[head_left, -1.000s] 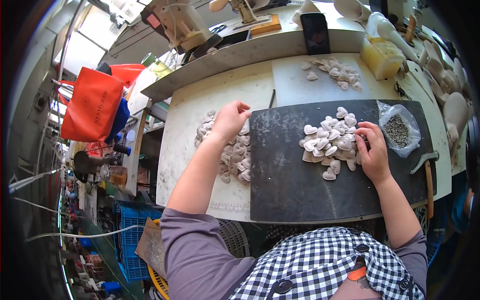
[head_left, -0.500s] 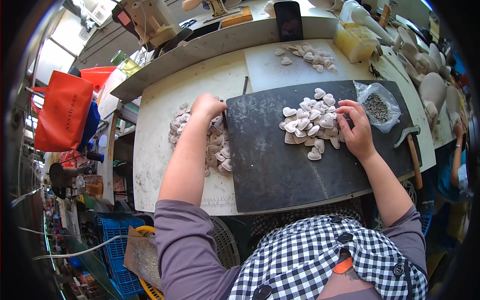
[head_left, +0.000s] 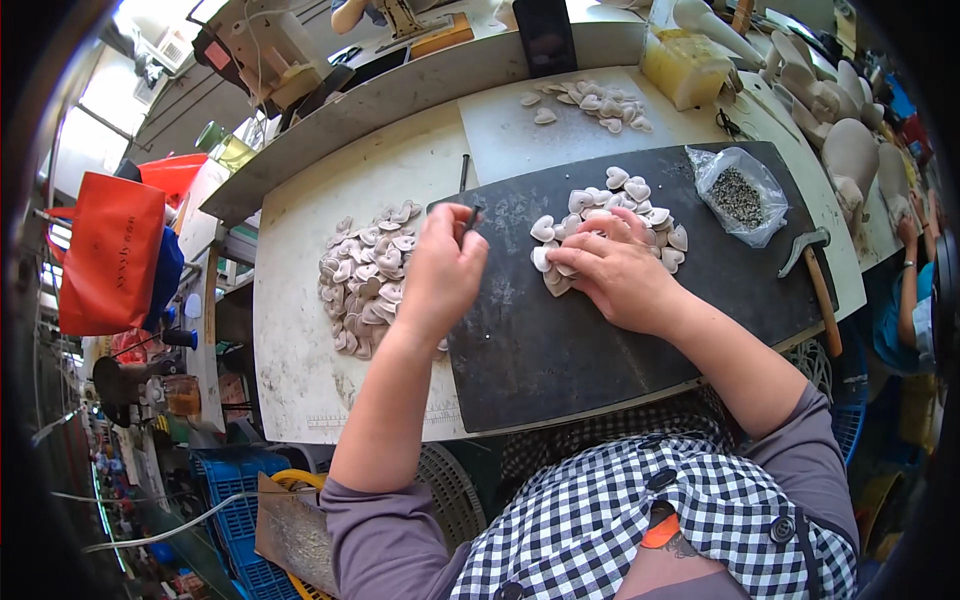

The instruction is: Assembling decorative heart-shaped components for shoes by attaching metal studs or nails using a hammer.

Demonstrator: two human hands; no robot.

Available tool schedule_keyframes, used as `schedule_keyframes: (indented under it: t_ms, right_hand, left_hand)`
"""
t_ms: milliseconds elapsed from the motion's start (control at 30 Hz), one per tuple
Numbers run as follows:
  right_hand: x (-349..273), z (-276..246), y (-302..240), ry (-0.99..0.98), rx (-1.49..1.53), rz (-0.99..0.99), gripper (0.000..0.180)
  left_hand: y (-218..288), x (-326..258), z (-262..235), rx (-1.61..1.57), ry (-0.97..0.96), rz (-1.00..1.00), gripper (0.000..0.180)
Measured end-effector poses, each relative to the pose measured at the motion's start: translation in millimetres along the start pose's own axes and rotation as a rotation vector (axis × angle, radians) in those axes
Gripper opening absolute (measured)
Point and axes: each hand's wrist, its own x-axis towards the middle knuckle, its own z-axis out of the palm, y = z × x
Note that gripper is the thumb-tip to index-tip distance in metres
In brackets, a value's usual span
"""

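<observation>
My left hand is raised near the left edge of a black mat, fingers closed around a thin dark metal rod, which looks like a punch. Over the mat, my right hand reaches into a pile of small pale heart-shaped patches. Its fingers are bent, with the index fingertip against a heart-shaped patch at the pile's left side; the thumb is partly hidden. A larger heap of similar patches lies on the white board beside my left forearm.
A clear bag of small metal studs and a hammer lie at the mat's right. Another dark rod rests beyond the mat. More hearts lie on a translucent sheet, near a yellowish block. A phone leans behind.
My left hand has lifted away from the left heap and moved right, with the rod now showing in it. The right hand has moved left from the pile's right side onto the pile.
</observation>
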Motion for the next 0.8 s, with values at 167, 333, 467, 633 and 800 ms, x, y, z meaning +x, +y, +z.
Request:
schedule_keyframes:
  t_ms: [167, 333, 467, 633, 800]
  right_hand:
    - [-12, -4, 3, 0.039, 0.047, -0.081, 0.039]
    - [-13, -8, 13, 0.069, 0.140, -0.065, 0.041]
    - [-13, -11, 9, 0.069, 0.166, -0.047, 0.041]
    - [-14, -9, 9, 0.074, 0.072, -0.141, 0.037]
    - [-11, -1, 3, 0.157, 0.037, -0.173, 0.025]
  left_hand:
    - [35, -53, 29, 0.101, -0.171, -0.043, 0.033]
    - [22, -68, 42, 0.271, -0.046, 0.098, 0.040]
    - [26, -77, 31, 0.198, -0.055, -0.067, 0.038]
    - [28, -89, 27, 0.251, 0.075, -0.152, 0.047]
    - [21, -97, 43, 0.306, 0.132, 0.157, 0.040]
